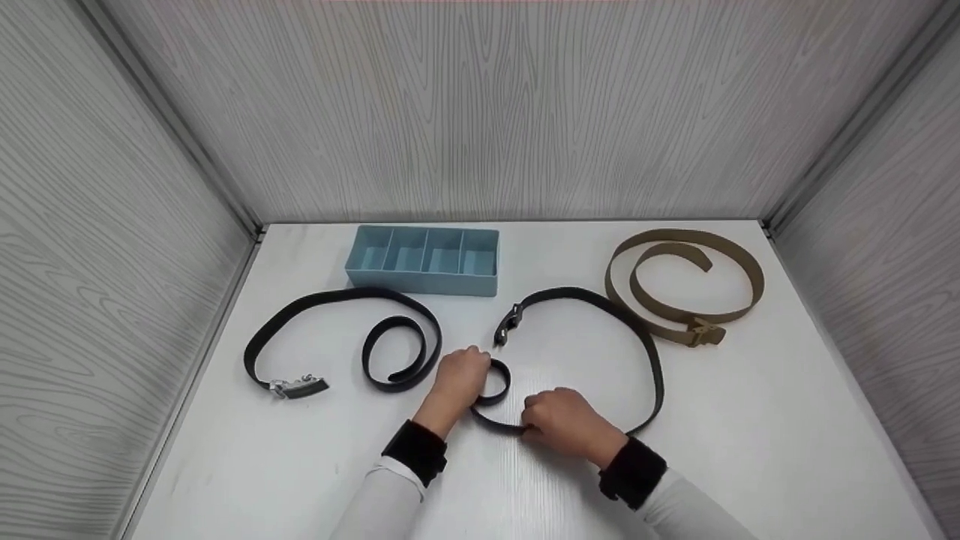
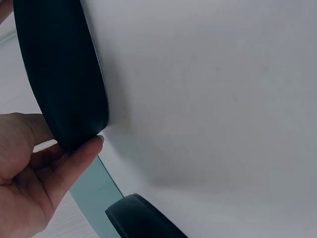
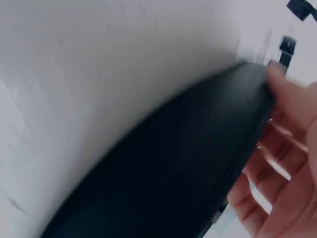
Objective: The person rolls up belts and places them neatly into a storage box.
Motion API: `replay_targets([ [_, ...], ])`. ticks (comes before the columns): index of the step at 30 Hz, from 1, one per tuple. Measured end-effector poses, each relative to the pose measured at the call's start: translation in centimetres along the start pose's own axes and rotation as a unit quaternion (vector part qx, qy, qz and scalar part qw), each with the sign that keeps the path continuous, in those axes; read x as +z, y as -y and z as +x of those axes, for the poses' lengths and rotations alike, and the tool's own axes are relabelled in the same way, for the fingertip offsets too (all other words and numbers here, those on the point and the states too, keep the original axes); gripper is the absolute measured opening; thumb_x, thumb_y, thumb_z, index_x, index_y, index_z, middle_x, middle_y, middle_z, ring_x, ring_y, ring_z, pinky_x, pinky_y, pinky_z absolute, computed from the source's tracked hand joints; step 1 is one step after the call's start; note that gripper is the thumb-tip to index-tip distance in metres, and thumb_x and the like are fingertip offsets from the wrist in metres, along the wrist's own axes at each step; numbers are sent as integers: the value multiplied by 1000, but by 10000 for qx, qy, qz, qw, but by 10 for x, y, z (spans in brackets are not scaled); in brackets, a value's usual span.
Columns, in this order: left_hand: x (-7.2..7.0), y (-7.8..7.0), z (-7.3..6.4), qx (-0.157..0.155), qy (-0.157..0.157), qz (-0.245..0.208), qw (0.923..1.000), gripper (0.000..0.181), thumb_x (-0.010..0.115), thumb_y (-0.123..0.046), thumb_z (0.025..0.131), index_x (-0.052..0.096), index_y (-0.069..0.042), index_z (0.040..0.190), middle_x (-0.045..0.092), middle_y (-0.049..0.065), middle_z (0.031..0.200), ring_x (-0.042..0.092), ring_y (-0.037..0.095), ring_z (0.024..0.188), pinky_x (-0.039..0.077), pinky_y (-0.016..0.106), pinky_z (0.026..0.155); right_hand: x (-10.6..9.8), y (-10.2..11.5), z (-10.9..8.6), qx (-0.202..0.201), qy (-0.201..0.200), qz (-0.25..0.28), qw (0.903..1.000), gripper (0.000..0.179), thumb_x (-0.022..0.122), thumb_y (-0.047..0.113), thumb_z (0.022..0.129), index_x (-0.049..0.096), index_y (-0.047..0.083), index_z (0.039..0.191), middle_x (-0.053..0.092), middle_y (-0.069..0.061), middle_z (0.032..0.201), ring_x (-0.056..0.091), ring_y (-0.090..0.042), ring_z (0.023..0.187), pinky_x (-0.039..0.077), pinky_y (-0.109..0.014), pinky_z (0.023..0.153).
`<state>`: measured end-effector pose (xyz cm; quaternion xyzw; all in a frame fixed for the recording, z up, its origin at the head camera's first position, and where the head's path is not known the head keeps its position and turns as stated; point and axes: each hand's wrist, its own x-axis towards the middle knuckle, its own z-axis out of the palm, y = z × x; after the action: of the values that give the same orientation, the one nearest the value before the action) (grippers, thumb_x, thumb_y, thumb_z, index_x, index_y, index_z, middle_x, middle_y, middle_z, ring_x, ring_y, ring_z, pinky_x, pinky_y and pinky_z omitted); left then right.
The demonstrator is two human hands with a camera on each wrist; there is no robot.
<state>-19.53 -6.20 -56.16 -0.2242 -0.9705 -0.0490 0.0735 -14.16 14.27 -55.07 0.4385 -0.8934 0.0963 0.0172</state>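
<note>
A black belt [image 1: 654, 360] lies in a wide loop at the centre of the table, its dark buckle [image 1: 510, 322] at the upper left of that loop. My left hand [image 1: 459, 379] grips the small coiled end of this belt; in the left wrist view the fingers pinch the lower edge of the black strap [image 2: 64, 69]. Lower right of the coil, my right hand [image 1: 566, 421] holds the strap where it leaves the coil. The right wrist view shows the thumb and fingers around the strap [image 3: 163, 153], which is slightly blurred.
A second black belt [image 1: 300, 301] with a silver buckle [image 1: 281, 388] lies partly coiled on the left. At the back stands a blue tray [image 1: 420, 283] with several compartments. A tan belt [image 1: 757, 281] lies coiled at the back right, close against the middle belt. Panels surround the white table [image 1: 262, 465].
</note>
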Motion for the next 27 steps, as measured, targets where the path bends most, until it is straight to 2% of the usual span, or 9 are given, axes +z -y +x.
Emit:
replay_targets([
  [4, -1, 9, 1, 489, 9, 191, 9986, 10, 63, -9, 85, 70, -11, 78, 62, 8, 71, 61, 28, 61, 48, 40, 52, 2, -13, 5, 236, -388, -692, 9966, 21, 82, 24, 74, 64, 17, 66, 53, 4, 67, 55, -18, 59, 38, -32, 49],
  [6, -1, 12, 1, 746, 28, 230, 9969, 11, 62, -11, 86, 69, -12, 77, 61, 7, 71, 60, 27, 60, 47, 40, 52, 5, -20, 8, 280, -552, -898, 9940, 20, 82, 25, 75, 65, 17, 70, 55, 3, 71, 56, -19, 61, 39, -32, 50],
  [9, -1, 14, 3, 1018, 85, 272, 9944, 12, 61, -14, 88, 69, -13, 79, 62, 5, 73, 61, 27, 62, 47, 40, 53, 11, -25, 14, 195, -845, -1014, 9911, 20, 82, 24, 77, 66, 16, 86, 59, 1, 86, 58, -20, 68, 45, -33, 53],
  [12, -1, 15, 2, 1156, 77, 293, 9928, 14, 60, -17, 89, 71, -13, 82, 64, 5, 76, 62, 26, 65, 48, 40, 56, 16, -27, 20, -38, -1014, -1003, 9898, 26, 78, 20, 80, 66, 19, 104, 59, -3, 106, 61, -22, 79, 49, -34, 56],
  [15, 2, 16, 0, 1187, -5, 262, 9926, 14, 60, -17, 89, 73, -15, 85, 65, 4, 78, 63, 25, 67, 49, 39, 57, 21, -26, 25, -274, -1032, -1021, 9890, 26, 74, 19, 83, 69, 22, 108, 58, -3, 119, 60, -23, 87, 51, -35, 60],
  [18, 2, 15, -2, 1176, -61, 119, 9930, 14, 59, -17, 88, 73, -16, 85, 66, 2, 78, 63, 24, 67, 49, 39, 57, 24, -25, 29, -539, -971, -985, 9889, 17, 71, 18, 84, 72, 19, 102, 59, 0, 121, 59, -20, 88, 50, -32, 64],
  [23, 3, 16, -4, 1064, -21, -379, 9936, 14, 61, -12, 86, 74, -17, 88, 68, 1, 80, 63, 24, 69, 49, 38, 59, 25, -24, 36, -899, -903, -708, 9893, 7, 68, 10, 86, 70, 13, 92, 64, 4, 98, 59, -17, 82, 49, -28, 67],
  [27, 3, 17, -7, 748, -39, -778, 9941, 8, 65, -8, 86, 71, -13, 86, 67, 3, 78, 64, 25, 71, 49, 39, 61, 24, -23, 40, -935, -905, -521, 9901, 8, 68, 5, 84, 69, 12, 87, 64, 1, 87, 60, -17, 79, 49, -28, 69],
])
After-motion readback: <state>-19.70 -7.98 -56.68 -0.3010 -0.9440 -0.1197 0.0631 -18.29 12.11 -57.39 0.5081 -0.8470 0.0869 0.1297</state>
